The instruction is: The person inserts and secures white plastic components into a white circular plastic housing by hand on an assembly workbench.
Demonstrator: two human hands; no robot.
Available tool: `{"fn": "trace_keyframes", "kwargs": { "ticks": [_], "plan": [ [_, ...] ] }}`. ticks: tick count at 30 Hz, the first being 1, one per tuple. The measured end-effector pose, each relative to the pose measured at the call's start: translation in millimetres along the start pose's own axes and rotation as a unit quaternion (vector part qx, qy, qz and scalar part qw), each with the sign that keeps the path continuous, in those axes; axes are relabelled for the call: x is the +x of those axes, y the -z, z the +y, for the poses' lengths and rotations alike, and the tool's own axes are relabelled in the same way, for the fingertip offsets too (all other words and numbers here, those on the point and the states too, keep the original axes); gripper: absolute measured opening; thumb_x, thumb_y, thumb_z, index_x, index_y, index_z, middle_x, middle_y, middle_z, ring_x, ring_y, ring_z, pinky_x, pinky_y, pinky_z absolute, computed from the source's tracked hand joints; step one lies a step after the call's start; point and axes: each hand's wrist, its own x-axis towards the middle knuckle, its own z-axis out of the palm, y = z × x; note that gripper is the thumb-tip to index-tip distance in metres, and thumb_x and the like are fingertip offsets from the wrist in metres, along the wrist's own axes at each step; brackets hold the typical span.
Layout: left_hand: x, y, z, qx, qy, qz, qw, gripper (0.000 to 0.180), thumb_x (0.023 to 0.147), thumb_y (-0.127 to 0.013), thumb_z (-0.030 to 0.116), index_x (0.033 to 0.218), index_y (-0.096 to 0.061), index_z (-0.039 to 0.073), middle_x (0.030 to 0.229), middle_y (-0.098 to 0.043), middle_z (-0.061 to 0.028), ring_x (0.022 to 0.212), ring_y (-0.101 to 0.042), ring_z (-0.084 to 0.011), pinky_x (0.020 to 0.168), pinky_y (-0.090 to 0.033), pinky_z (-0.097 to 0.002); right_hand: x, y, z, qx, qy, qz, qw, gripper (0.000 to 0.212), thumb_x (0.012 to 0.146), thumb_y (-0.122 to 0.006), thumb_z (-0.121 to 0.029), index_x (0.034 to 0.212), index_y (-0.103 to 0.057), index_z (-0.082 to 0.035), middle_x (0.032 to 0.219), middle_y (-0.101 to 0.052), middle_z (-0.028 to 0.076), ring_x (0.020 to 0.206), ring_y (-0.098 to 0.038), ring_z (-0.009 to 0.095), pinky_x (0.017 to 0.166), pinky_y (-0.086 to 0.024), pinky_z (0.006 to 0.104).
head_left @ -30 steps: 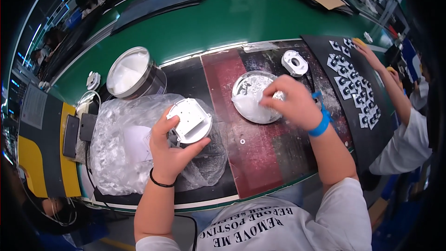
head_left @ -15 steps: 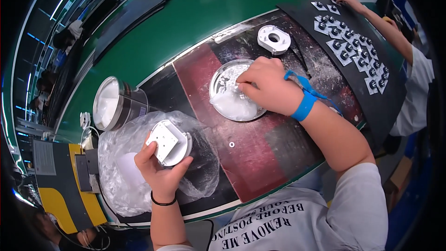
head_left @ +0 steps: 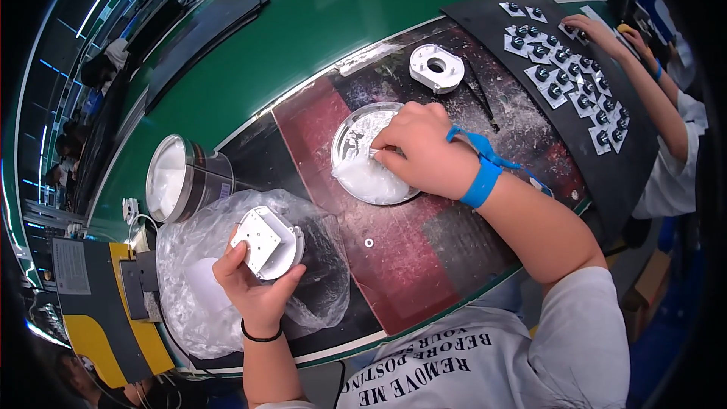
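My left hand (head_left: 261, 288) grips a round white housing (head_left: 286, 263) by its sides, above a crumpled clear plastic bag. A square white plate with small holes (head_left: 260, 241) sits tilted on the housing. My right hand (head_left: 424, 148), a blue band at its wrist, is pinched closed over a shallow round dish (head_left: 340, 130). Translucent white paste (head_left: 369, 183) lies in the near part of the dish. Something small and pale shows at the right fingertips, too small to name. On the red mat near the dish lies a small white ring (head_left: 369, 242).
Another white housing (head_left: 437, 68) and a thin black tool (head_left: 481, 95) lie beyond the dish. A tub of white material (head_left: 168, 182) leans at left by the plastic bag (head_left: 189, 318). At right, a black mat (head_left: 485, 19) bears several plates with black round parts; a co-worker's hand (head_left: 594, 30) reaches there.
The whole view has shifted slightly. My right fingertips have moved a little toward the near side of the dish. The co-worker's hand has come nearer along the mat. My left hand keeps its hold.
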Motion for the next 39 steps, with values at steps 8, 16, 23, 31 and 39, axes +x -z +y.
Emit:
{"fn": "trace_keyframes", "kwargs": {
  "ticks": [8,16,23,31,39],
  "plan": [
    [3.8,1.2,2.5,0.0,-0.005,-0.034,0.999,0.079,0.062,-0.082,0.005,0.123,-0.034,0.014,0.13,-0.039,-0.0253,0.115,-0.048,-0.032,0.094,-0.043,-0.0402,0.5,3.3,1.3,-0.027,0.014,0.019,0.999,0.009,0.076,-0.063,-0.019,0.081,-0.067,-0.013,0.077,-0.061,0.002,0.086,-0.053,0.022,0.078,-0.034,0.0368],
    [1.3,-8.4,1.6,-0.005,-0.029,-0.059,0.998,0.078,0.059,-0.084,0.007,0.121,-0.037,0.014,0.126,-0.044,-0.0262,0.112,-0.051,-0.0342,0.09,-0.045,-0.0424,11.5,38.0,-15.3,0.482,-0.202,-0.178,0.833,0.023,0.09,-0.055,-0.019,0.096,-0.063,0.002,0.092,-0.064,0.004,0.092,-0.054,0.009,0.084,-0.041,0.0247],
    [4.5,-35.1,21.6,0.006,-0.064,-0.142,0.988,0.076,0.055,-0.087,0.015,0.118,-0.044,0.015,0.118,-0.053,-0.0234,0.105,-0.055,-0.0379,0.087,-0.045,-0.0444,4.5,29.5,-32.8,0.627,-0.202,-0.2,0.725,0.021,0.089,-0.056,-0.015,0.099,-0.063,0.002,0.099,-0.064,0.006,0.097,-0.055,0.012,0.088,-0.042,0.0269],
    [5.7,-46.2,26.4,0.016,-0.085,-0.165,0.982,0.074,0.058,-0.085,0.022,0.119,-0.044,0.016,0.118,-0.053,-0.0202,0.105,-0.054,-0.0382,0.086,-0.044,-0.0456,-8.0,12.1,-68.3,0.673,-0.236,-0.201,0.672,0.024,0.088,-0.058,-0.009,0.107,-0.059,0.004,0.1,-0.064,0.008,0.091,-0.06,0.012,0.081,-0.048,0.0255],
    [6.9,-45.1,29.3,0.036,-0.091,-0.157,0.983,0.07,0.059,-0.085,0.024,0.116,-0.045,0.015,0.115,-0.055,-0.0203,0.104,-0.056,-0.0381,0.09,-0.043,-0.0473,-10.1,4.5,-71.4,0.684,-0.236,-0.213,0.656,0.026,0.088,-0.06,-0.012,0.108,-0.058,0.005,0.096,-0.063,0.006,0.087,-0.058,0.009,0.073,-0.049,0.0219]
  ]
}}
